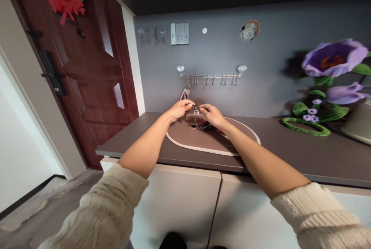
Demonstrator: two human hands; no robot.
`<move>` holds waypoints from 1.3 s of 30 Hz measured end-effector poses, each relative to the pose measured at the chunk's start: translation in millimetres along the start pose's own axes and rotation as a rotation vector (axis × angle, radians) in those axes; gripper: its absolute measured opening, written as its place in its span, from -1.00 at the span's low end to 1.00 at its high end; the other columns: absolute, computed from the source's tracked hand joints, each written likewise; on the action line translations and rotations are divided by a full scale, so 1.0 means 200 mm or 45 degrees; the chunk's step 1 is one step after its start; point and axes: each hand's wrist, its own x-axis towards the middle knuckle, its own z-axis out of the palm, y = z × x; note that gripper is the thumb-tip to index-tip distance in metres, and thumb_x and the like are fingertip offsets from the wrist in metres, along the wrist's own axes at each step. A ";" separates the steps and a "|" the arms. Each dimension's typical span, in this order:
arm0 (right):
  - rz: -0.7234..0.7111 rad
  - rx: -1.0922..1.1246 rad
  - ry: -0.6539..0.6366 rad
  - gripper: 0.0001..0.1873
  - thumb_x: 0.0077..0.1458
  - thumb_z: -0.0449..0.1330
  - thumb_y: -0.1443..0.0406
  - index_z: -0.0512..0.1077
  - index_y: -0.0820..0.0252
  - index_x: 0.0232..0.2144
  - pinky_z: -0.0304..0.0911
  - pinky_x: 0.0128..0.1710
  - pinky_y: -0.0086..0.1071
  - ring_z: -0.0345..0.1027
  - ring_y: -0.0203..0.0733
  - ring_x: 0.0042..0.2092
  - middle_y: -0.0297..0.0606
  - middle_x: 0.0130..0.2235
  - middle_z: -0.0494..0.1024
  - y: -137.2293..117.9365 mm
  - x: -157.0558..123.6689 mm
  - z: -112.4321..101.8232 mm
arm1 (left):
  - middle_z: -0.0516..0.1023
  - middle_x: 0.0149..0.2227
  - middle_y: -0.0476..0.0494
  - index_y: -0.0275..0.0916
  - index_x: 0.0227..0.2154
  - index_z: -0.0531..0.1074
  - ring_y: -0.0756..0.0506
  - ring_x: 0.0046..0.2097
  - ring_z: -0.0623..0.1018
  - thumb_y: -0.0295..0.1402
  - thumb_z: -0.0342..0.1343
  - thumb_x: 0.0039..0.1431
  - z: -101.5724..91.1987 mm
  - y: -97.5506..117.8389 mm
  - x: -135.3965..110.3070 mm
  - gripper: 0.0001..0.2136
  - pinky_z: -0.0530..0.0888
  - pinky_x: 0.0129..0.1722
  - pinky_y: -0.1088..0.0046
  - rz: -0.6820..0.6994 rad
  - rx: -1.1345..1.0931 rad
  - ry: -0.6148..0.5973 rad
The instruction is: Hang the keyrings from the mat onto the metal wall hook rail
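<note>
Between my two hands a small bunch of keys (pixel 196 111) hangs over the mat, its details too small to make out. The thumb and fingers of my left hand (pixel 180 110) are pinched at its left side. From the right, my right hand (pixel 213 116) pinches at the same bunch. More keys (pixel 203 126), with dark and red parts, lie below on the brown oval mat (pixel 199 144) with a pale rim. Just behind my left hand, a key ring with a pink strap (pixel 187 91) hangs from the clear hook rail (pixel 211 75).
The mat lies on a dark countertop (pixel 156 152) above white cabinet doors (pixel 179 195). Purple artificial flowers (pixel 333 61) stand at the right. A wall switch panel (pixel 179 34) is above the rail, and a dark shelf overhangs. At left is a brown door (pixel 98 82).
</note>
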 end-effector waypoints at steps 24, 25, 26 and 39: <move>-0.039 0.462 0.154 -0.76 -0.07 0.12 0.16 0.37 0.24 -0.43 0.13 -0.15 -0.37 0.28 -0.30 -0.29 -0.29 -0.37 0.46 -0.03 0.00 -0.03 | 0.42 -0.41 -0.05 -0.33 -0.35 0.36 0.06 -0.38 0.36 -0.36 -0.05 0.07 0.02 0.04 -0.01 -0.84 0.31 -0.28 0.49 0.154 0.148 0.084; -0.049 0.442 0.171 -0.75 -0.06 0.11 0.15 0.36 0.24 -0.43 0.13 -0.16 -0.37 0.28 -0.30 -0.30 -0.29 -0.37 0.45 -0.02 0.00 -0.03 | 0.43 -0.40 -0.06 -0.33 -0.35 0.37 0.06 -0.37 0.37 -0.37 -0.03 0.06 0.02 0.04 -0.02 -0.84 0.31 -0.27 0.48 0.152 0.185 0.072; -0.059 0.427 0.187 -0.75 -0.05 0.10 0.14 0.34 0.24 -0.43 0.14 -0.17 -0.37 0.27 -0.30 -0.30 -0.29 -0.37 0.44 -0.02 0.00 -0.03 | 0.44 -0.39 -0.07 -0.33 -0.35 0.38 0.05 -0.36 0.38 -0.37 -0.01 0.04 0.02 0.04 -0.02 -0.85 0.31 -0.25 0.47 0.151 0.229 0.057; -0.163 0.451 0.185 -0.71 -0.04 0.07 0.10 0.32 0.23 -0.44 0.16 -0.18 -0.37 0.26 -0.31 -0.31 -0.30 -0.39 0.42 0.00 0.01 -0.02 | 0.49 -0.33 -0.13 -0.34 -0.34 0.42 0.00 -0.28 0.43 -0.22 0.06 -0.01 0.05 0.09 -0.05 -0.73 0.31 -0.19 0.44 0.181 0.172 0.081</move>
